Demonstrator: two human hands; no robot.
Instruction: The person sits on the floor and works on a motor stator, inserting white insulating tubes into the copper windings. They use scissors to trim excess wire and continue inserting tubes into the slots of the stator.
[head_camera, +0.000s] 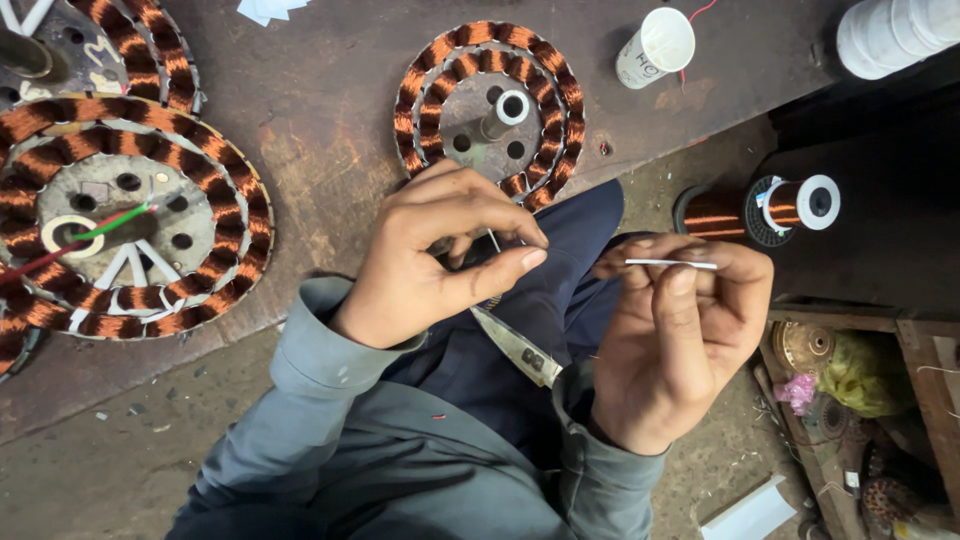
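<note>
Nearest, the right hand (680, 340) is curled, thumb and forefinger clamped on a thin white insulating sleeve (672, 264) held level, with a pair of scissors (520, 348) tucked under the palm. Just beside it, the left hand (440, 255) pinches its thumb and forefinger together on what looks like a fine wire, too thin to be sure. This seems to be sleeving a lead; threading it would call for steady alignment. Beyond lies the copper-wound fan stator (490, 110) on the workbench (320, 90).
</note>
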